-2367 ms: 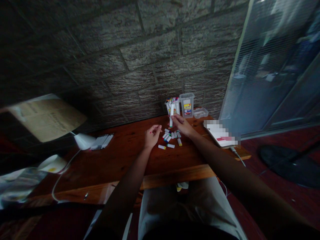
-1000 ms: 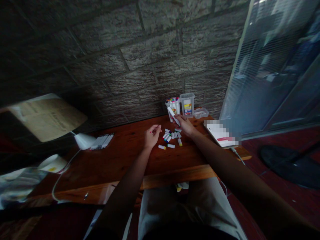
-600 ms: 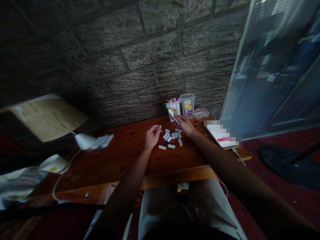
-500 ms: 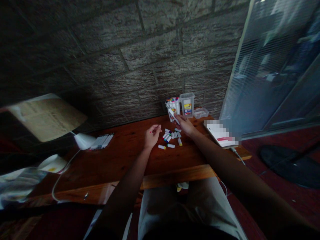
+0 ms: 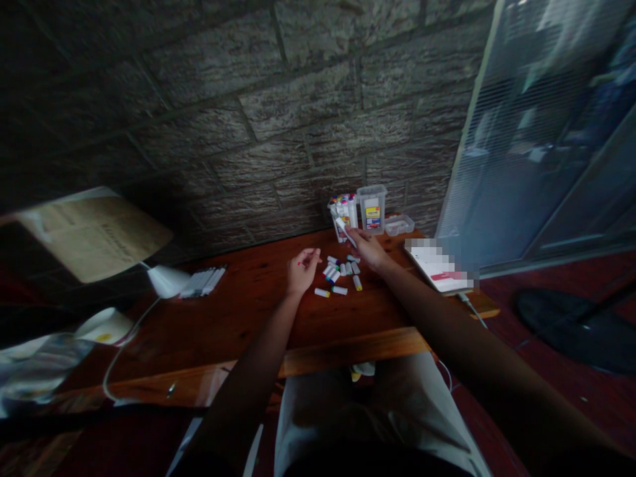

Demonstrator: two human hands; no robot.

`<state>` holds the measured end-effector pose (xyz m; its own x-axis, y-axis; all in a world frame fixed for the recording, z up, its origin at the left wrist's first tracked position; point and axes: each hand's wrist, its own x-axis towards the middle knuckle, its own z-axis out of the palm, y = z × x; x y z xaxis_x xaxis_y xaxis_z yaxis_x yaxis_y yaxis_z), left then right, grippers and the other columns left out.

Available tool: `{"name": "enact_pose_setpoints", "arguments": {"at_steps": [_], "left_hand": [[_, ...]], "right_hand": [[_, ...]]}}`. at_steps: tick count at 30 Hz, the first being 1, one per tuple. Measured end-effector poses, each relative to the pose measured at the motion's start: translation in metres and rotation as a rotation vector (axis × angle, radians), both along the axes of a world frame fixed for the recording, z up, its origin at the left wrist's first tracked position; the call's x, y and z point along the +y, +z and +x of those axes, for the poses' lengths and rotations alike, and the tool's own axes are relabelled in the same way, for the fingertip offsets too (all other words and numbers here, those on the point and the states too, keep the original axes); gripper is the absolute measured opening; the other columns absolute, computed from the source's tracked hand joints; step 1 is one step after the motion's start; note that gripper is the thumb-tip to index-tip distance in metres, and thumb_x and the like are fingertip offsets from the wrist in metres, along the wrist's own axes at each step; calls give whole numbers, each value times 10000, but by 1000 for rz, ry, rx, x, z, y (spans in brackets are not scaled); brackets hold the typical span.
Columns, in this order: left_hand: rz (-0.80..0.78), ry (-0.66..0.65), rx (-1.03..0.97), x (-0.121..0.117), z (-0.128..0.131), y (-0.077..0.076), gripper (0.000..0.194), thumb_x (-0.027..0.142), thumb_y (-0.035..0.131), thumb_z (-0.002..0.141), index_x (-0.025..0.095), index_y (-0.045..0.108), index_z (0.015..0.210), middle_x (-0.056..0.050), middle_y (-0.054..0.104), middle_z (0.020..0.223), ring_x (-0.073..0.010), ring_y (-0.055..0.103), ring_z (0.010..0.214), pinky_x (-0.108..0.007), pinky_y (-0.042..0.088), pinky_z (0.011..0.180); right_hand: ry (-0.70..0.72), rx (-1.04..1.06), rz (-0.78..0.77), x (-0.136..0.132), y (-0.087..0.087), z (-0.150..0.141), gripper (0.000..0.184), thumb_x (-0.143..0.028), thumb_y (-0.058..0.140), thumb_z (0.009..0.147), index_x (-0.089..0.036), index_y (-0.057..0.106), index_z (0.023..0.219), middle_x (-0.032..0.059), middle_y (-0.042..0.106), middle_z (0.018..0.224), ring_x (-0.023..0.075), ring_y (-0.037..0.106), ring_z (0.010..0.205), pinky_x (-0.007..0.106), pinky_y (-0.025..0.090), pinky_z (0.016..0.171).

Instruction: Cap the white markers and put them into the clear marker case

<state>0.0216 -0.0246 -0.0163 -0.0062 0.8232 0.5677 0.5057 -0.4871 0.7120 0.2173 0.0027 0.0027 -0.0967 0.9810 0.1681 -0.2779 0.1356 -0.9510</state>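
My right hand grips a white marker, tilted up to the left in front of a clear box packed with markers. Left of the loose caps, my left hand is held over the wooden table with thumb and fingers drawn together. Whether anything small sits in that pinch is hidden. Several marker caps, white with coloured ends, lie scattered on the table between and below the two hands.
Beside the packed box stands another clear container with a yellow label, and a clear lid lies to its right. A row of white markers rests at left near a lamp. A white bowl and a tablet-like object flank the work area.
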Motion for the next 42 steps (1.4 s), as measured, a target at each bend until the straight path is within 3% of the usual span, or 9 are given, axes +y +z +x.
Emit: {"name": "enact_pose_setpoints", "arguments": {"at_steps": [14,20,29,37,42], "left_hand": [[1,-5,-7,2,-1,-2,308,468,555,876,184,670,849,-36,715,715,-154,662,666,-246,474,639],[-7,0,-6,3,-1,-3,315,473,555,875,181,670,850,-35,714,715,-153,660,664,-243,471,633],[4,-4,-10,2,0,-2,301,465,558,875,187,673,862,-33,714,718,-156,662,663,-246,472,637],[0,2,-9,2,-1,-2,310,475,558,872,188,677,868,-32,717,717,-157,666,668,-245,472,643],[-3,-1,-10,2,0,-2,305,467,556,875,185,672,863,-35,715,715,-159,667,669,-248,477,641]], "right_hand": [[4,6,-10,0,0,0,466,-623,682,698,-166,642,781,-40,471,571,45,325,417,207,191,388],[-7,3,37,-6,4,0,500,-641,654,718,-173,685,892,-70,380,543,41,272,417,204,171,395],[-13,-72,26,-4,3,0,506,-649,652,715,-159,683,838,-32,475,572,47,330,429,203,197,393],[-13,-72,72,-8,5,1,496,-658,635,727,-173,676,821,-61,401,524,48,301,414,208,187,396],[-9,-127,86,-6,3,1,500,-658,642,716,-161,659,771,-46,452,544,50,322,428,212,190,403]]}}
